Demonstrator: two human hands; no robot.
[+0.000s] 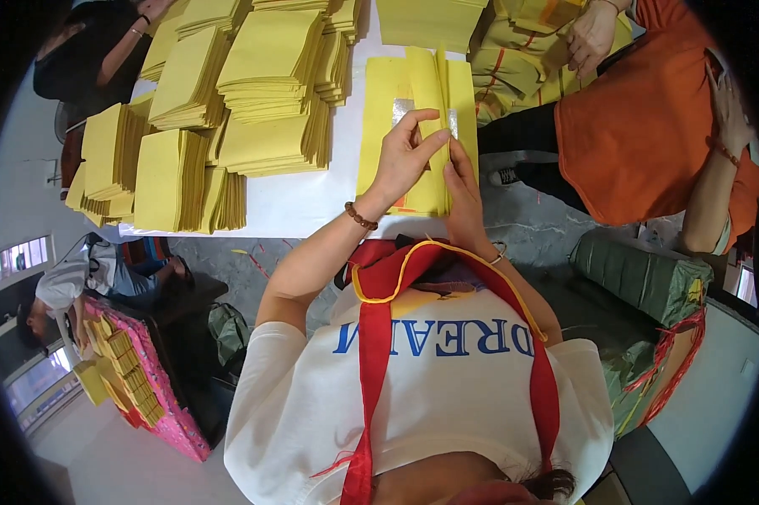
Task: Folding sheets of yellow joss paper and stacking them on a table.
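A yellow paper stack point(379, 93) with silvery patches lies at the near right corner of the table, part of it folded up into a narrow raised strip point(424, 80) along its middle. My left hand point(405, 156) rests over this strip, thumb and forefinger bent against its edge; its other fingers are mostly hidden. Beside it on the right, my right hand point(464, 189) grips the same raised paper from the other side, its fingers close together. A beaded bracelet point(361, 216) circles my left wrist.
Piles of folded yellow paper point(270, 59) cover the left of the white table point(346, 151). More yellow paper point(430, 21) lies beyond my hands. At right stand a person in an orange apron point(640, 126) and green wrapped bundles point(640, 278). Another person point(68, 286) sits far left.
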